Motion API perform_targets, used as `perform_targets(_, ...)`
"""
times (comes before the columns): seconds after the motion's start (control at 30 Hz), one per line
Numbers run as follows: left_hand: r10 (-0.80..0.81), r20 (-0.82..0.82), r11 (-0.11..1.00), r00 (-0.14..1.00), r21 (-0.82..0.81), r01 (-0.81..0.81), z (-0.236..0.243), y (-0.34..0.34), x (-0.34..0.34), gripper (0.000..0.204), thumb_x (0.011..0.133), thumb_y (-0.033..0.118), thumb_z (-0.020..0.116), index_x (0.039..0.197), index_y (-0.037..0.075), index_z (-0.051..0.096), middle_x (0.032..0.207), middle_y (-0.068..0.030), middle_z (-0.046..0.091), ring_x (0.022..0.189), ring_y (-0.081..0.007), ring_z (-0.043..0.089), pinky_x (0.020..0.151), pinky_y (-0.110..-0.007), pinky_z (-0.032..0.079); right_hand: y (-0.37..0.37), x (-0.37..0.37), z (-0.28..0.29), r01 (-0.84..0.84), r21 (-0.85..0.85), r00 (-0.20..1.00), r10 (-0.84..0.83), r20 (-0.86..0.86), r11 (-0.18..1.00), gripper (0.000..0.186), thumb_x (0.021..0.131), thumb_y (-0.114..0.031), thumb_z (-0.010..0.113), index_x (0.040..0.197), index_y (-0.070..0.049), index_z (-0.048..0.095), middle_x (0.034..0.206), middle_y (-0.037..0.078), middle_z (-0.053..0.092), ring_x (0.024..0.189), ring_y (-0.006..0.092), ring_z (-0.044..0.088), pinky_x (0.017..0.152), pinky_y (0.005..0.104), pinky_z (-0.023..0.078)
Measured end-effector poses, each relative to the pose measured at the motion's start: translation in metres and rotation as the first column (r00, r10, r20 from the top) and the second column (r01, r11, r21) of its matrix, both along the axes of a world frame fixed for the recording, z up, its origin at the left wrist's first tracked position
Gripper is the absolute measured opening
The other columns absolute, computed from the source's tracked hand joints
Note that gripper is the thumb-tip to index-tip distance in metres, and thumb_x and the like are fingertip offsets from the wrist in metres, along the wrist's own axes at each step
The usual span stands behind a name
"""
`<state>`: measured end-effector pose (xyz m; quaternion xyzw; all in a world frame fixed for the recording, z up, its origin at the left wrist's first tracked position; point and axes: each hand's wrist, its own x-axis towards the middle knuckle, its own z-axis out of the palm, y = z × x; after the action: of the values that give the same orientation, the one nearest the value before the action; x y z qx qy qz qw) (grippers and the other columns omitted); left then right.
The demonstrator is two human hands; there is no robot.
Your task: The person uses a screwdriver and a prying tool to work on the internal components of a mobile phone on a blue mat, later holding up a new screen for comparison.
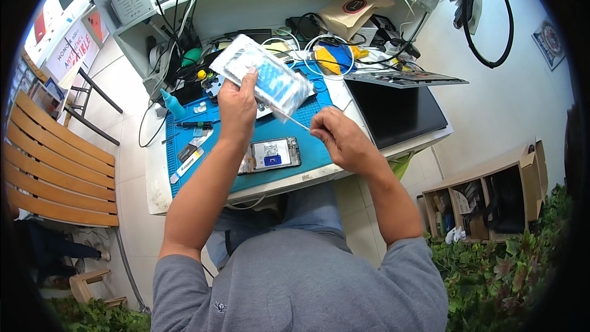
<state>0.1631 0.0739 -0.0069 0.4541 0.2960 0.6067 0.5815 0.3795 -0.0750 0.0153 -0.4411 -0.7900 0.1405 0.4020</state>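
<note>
My left hand (240,101) holds up a clear plastic packet (268,75) with blue and white showing through it, thumb on top and fingers beneath. The packet's right end is blurred. My right hand (344,138) pinches the end of a thin pale stick (297,123), whose other end meets the packet's lower right corner. Whether the stick's tip is inside the packet, I cannot tell. Below both hands, an opened phone (284,153) lies on the blue work mat (317,158), its inner parts and a blue patch exposed.
An opened laptop (399,114) takes up the bench's right side. Left on the mat are a blue bottle (173,104), a dark pen-like tool (195,125) and small boxes (187,151). Cables and a brown paper bag (353,13) crowd the back. A slatted wooden bench (61,169) stands left.
</note>
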Motion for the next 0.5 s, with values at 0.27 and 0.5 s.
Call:
perform_targets(0.27,0.117,0.086,0.992,0.989,0.044,-0.121,-0.004,0.011,0.036,0.035,0.118,0.019,0.067,0.143,-0.005,0.067,0.130,-0.0095,0.077,0.118,-0.0167,0.071,0.107,-0.034,0.055,-0.013,0.044,-0.015,0.520,0.088,0.840,-0.527,0.128,0.850,0.004,0.103,0.001,0.069,0.105,0.001,0.065,0.100,0.019,0.068,0.100,0.0437,0.067,0.090,0.0533,0.054)
perform_targets(0.5,-0.132,-0.051,0.971,0.990,-0.208,0.118,-0.002,0.016,0.030,0.032,0.113,0.022,0.074,0.132,-0.003,0.069,0.121,-0.0136,0.080,0.098,-0.0209,0.081,0.081,-0.040,0.070,-0.006,0.063,-0.043,0.631,0.047,0.734,-0.615,0.287,0.775,0.008,0.102,0.001,0.070,0.109,0.004,0.070,0.109,0.021,0.072,0.105,0.0446,0.071,0.090,0.0517,0.060)
